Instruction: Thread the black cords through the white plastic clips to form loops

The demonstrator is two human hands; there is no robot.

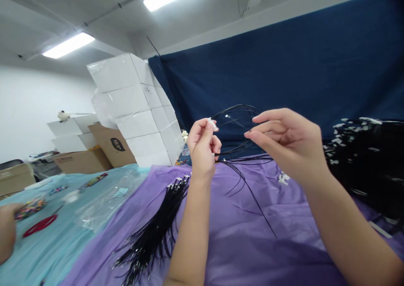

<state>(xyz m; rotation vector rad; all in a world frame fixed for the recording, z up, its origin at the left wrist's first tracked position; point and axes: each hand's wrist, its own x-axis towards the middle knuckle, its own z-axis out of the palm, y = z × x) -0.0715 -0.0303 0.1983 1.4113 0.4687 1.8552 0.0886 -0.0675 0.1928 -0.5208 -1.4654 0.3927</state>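
Currently | left hand (203, 149) pinches white tag (212, 124) | right hand (285, 145) half-curled near black cords (241, 106) (cannot tell if gripping)

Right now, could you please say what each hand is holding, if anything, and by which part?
The left hand pinches black cords by a white end piece; whether the right hand grips any cannot be told.

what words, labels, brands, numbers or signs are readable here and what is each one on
"inip", my best reading, letters uncertain: in the black oval on the brown cardboard box
Reddish print on the lower cardboard box: too blurred to read
Small label on the stacked white boxes: too small to read
Pale blue patch at the clear plastic bag: no legible text
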